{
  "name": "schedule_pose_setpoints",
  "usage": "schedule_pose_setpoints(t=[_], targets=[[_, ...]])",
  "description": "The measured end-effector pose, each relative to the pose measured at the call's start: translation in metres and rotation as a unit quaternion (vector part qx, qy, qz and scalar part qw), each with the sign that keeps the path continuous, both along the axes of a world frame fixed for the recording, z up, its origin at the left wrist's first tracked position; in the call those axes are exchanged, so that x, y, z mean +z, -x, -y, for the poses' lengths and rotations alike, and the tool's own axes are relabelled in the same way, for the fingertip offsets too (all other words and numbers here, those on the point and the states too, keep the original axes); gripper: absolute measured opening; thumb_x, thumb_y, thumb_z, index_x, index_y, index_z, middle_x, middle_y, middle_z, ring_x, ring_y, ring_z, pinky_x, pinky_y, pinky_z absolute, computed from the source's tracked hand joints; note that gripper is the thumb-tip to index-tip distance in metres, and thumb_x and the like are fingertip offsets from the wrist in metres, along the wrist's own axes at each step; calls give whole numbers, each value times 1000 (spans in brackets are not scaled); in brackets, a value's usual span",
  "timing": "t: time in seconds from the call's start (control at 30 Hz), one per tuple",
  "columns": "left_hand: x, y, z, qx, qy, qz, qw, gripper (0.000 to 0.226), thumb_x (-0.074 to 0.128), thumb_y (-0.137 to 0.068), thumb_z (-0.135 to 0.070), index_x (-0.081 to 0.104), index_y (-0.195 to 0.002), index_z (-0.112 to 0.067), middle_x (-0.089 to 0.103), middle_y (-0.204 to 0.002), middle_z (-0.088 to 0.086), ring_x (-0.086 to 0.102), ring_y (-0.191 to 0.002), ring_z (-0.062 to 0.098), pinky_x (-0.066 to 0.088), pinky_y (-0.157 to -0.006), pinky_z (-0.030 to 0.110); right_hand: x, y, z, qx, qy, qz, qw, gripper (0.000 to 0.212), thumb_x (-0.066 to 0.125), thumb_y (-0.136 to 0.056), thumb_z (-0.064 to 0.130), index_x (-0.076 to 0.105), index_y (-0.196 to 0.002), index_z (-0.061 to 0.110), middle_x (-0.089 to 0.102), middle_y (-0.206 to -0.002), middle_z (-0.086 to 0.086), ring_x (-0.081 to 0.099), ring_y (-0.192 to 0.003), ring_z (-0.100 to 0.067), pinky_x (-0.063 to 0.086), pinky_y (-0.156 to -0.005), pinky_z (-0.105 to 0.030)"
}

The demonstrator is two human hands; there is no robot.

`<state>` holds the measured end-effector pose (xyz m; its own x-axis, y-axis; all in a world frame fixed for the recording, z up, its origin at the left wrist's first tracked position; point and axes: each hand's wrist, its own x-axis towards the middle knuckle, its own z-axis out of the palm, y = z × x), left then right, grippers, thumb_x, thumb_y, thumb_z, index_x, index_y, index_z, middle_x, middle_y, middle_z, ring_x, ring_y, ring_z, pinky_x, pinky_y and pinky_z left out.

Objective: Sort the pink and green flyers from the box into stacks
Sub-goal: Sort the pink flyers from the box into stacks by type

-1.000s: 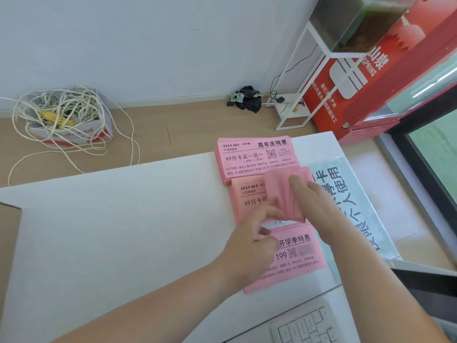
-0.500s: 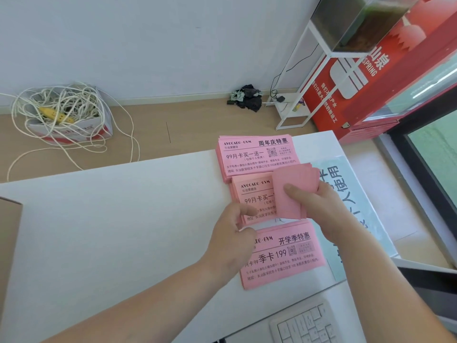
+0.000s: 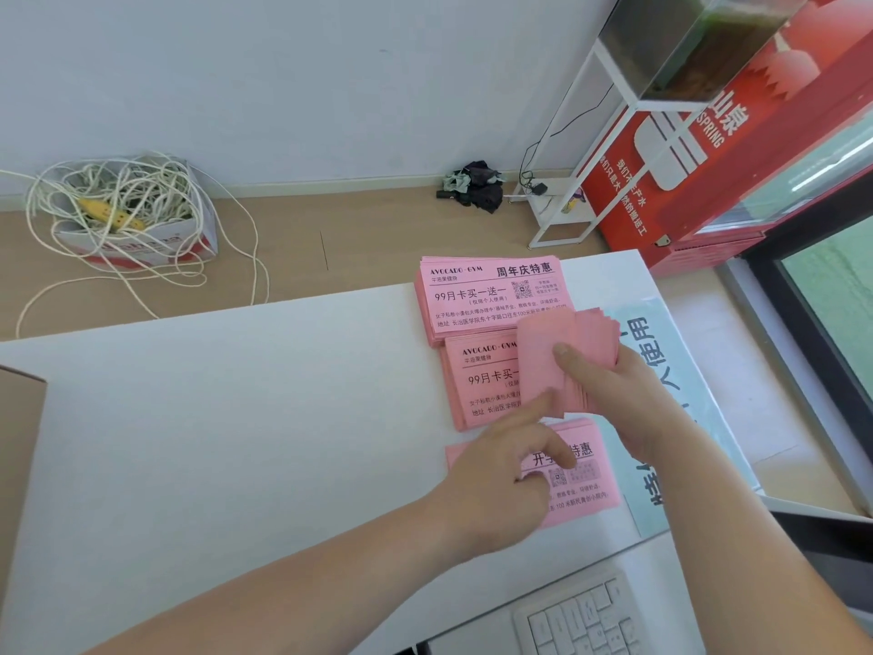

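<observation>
Gripping a fanned bundle of pink flyers, the right hand had its thumb pressed across the blank top sheet, its other fingers curled underneath and mostly hidden. Its forearm rose from the lower right, carrying the bundle above the middle stack. The left hand hovered palm down over the near stack, index finger straight and aimed at the bundle's lower left corner; whether the tip touched could not be told. Its remaining fingers were loosely curled, holding nothing. Beyond the thumb lay the far stack, printed side up. A cardboard box stood well left of the left hand.
</observation>
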<state>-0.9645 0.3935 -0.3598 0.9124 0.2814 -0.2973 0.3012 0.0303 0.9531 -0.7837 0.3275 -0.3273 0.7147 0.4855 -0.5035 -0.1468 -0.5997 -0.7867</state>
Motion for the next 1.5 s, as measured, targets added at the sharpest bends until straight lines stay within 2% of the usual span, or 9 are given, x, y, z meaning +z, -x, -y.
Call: schedule_pose_setpoints(t=[0.2, 0.33, 0.53, 0.7, 0.87, 0.97, 1.1, 1.33, 1.5], targets=[[-9, 13, -24, 219, 126, -67, 965, 44, 43, -83, 8, 60, -102, -28, 56, -121, -32, 63, -112, 13, 60, -86, 41, -3, -5, 5, -52, -17, -19, 998, 16, 70, -96, 33, 66, -109, 24, 77, -107, 1, 73, -103, -20, 56, -90, -38], [-7, 11, -25, 235, 134, -74, 960, 39, 51, -88, 4, 64, -104, -28, 54, -119, -31, 63, -90, -8, 55, -70, 15, -3, -3, 4, -49, -15, -23, 998, 14, 70, -97, 33, 67, -107, 24, 79, -103, 3, 74, -101, -19, 57, -91, -39], [0, 7, -4, 107, 99, -19, 989, 40, 53, -87, 1, 68, -99, -34, 39, -147, -36, 34, -140, -7, 36, -101, 9, -2, 3, 0, -22, 5, 2, 1000, 20, 71, -95, 38, 70, -107, 22, 79, -100, 3, 74, -101, -21, 56, -97, -45], [3, -5, 7, -5, 23, -12, 1000, 43, 48, -87, -1, 64, -109, -35, 5, -153, -44, 13, -137, -16, 25, -106, 15, 4, 7, -3, 15, -9, -2, 1000, 32, 75, -89, 48, 73, -110, 23, 79, -102, 3, 75, -100, -20, 56, -96, -43], [-6, 6, -4, 65, 19, -11, 998, 45, 48, -85, 0, 65, -107, -35, 23, -151, -45, 23, -142, -14, 28, -119, 27, 1, 4, 0, 8, 21, 26, 999, 24, 79, -88, 39, 71, -106, 25, 79, -100, 5, 74, -99, -18, 58, -92, -42], [-15, 13, -20, 182, 24, -44, 982, 41, 49, -84, 4, 61, -104, -30, 34, -117, -57, 40, -116, -20, 41, -109, 25, 0, 11, -5, 2, 47, 70, 996, 28, 79, -87, 41, 68, -109, 26, 75, -100, 7, 71, -96, -15, 57, -80, -34], [-15, 13, -26, 148, 67, -45, 986, 37, 50, -84, 9, 61, -101, -22, 53, -123, -34, 48, -101, -23, 38, -73, -4, 1, 27, -15, 60, 63, 136, 987, 40, 82, -81, 51, 65, -113, 33, 73, -98, 15, 69, -91, -2, 55, -75, -28], [-12, 15, -15, 152, 61, -4, 987, 35, 49, -82, 8, 60, -89, -24, 47, -130, -40, 50, -117, -15, 47, -77, 7, 12, 29, -13, 108, 19, 58, 992, 45, 93, -69, 48, 73, -103, 28, 78, -92, 5, 75, -89, -13, 62, -87, -45], [-8, 17, -14, 148, 37, 18, 988, 33, 48, -81, 10, 57, -90, -21, 45, -139, -38, 45, -132, -3, 44, -87, 12, 11, 23, -10, 173, 45, 46, 983, 93, 89, -50, 76, 56, -135, 58, 62, -134, 18, 53, -130, -2, 43, -113, -42]])
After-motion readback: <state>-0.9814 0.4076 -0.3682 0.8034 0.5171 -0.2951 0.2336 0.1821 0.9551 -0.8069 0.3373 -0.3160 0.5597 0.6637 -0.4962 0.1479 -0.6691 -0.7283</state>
